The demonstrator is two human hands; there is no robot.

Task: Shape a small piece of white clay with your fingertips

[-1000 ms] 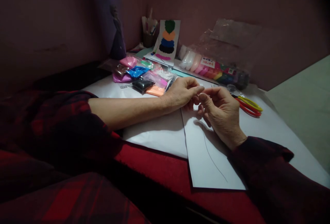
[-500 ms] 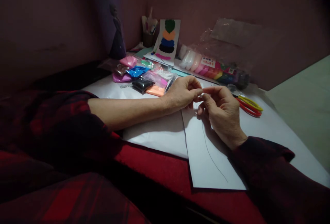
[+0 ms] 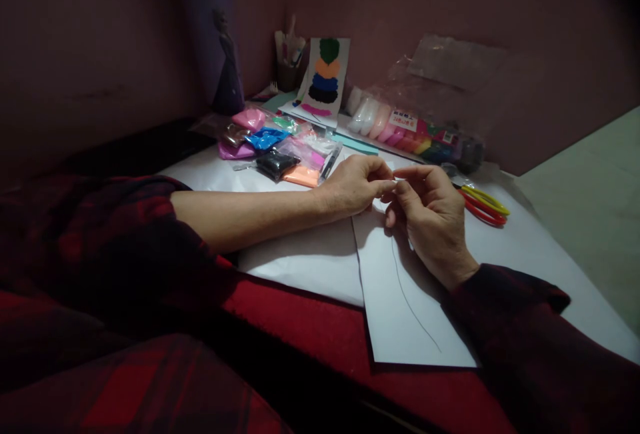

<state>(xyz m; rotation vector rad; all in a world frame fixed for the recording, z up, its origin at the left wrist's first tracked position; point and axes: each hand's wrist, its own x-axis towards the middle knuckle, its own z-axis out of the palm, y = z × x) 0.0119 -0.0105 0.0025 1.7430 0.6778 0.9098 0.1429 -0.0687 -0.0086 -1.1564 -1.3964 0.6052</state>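
My left hand (image 3: 355, 184) and my right hand (image 3: 430, 214) meet fingertip to fingertip above a white sheet of paper (image 3: 400, 301). Both pinch a tiny whitish bit (image 3: 397, 181) between thumb and fingers; it is too small to name. A thin dark curved line (image 3: 410, 301) runs down the paper below my right hand. Both forearms rest on the table, in dark red plaid sleeves.
Small bags of coloured clay (image 3: 280, 147) lie left of my hands. A clear pack of clay sticks (image 3: 415, 134) lies behind them, and red and yellow scissors (image 3: 483, 204) to the right. A card with coloured blobs (image 3: 325, 74) leans on the wall beside a cup of tools (image 3: 290, 61).
My fingertips have shifted slightly against each other, working the small bit between them. Both arms stay where they were.
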